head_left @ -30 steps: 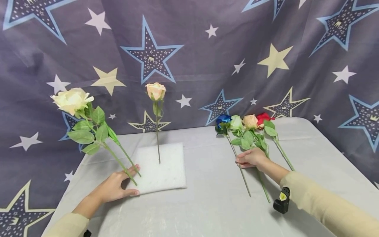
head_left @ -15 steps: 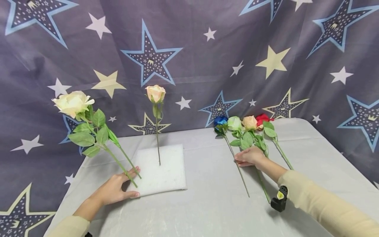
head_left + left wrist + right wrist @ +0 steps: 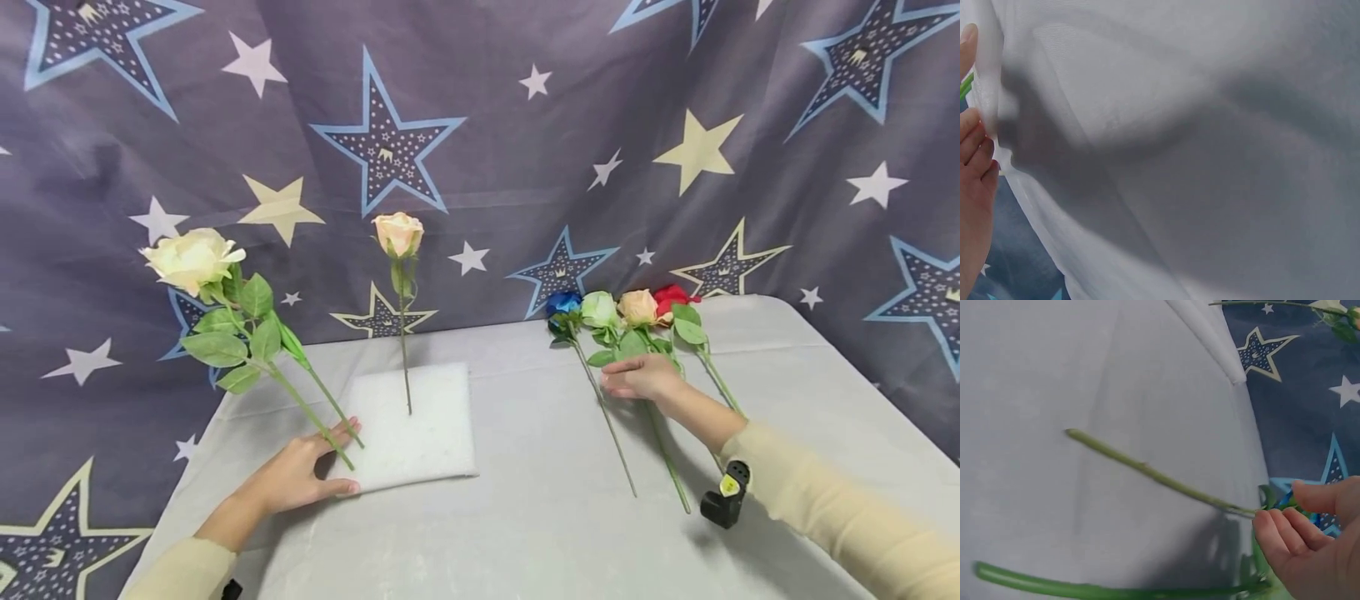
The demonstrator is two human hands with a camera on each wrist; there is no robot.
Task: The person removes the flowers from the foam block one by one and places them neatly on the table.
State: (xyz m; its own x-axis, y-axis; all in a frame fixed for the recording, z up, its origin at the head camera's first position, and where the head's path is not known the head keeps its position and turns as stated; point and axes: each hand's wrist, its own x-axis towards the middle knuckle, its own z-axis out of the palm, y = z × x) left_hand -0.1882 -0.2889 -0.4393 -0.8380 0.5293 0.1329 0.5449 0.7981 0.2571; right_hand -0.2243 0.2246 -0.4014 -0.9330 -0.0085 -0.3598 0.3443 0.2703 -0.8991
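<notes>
My left hand [image 3: 296,475] rests, fingers spread, on the left edge of a white foam block [image 3: 435,446]; the left wrist view shows only part of it. A cream rose [image 3: 191,260] and a stem with a bright green closed tip [image 3: 294,343] lean left out of the foam. A pale peach rose [image 3: 399,235] stands nearly upright in it. My right hand [image 3: 645,379] is at the blue rose [image 3: 564,307], its fingertips by the stem [image 3: 1166,481]. In the right wrist view, a gap shows between thumb and fingers.
Right of the blue rose lie a pale green rose [image 3: 600,310], a peach rose [image 3: 639,308] and a red rose [image 3: 672,300], heads toward the table's back edge. A star-patterned curtain [image 3: 495,150] hangs behind the grey-covered table [image 3: 525,533].
My right hand has slid up along the blue rose's stem toward its head. The blue rose has hardly moved. My left hand stays on the foam block.
</notes>
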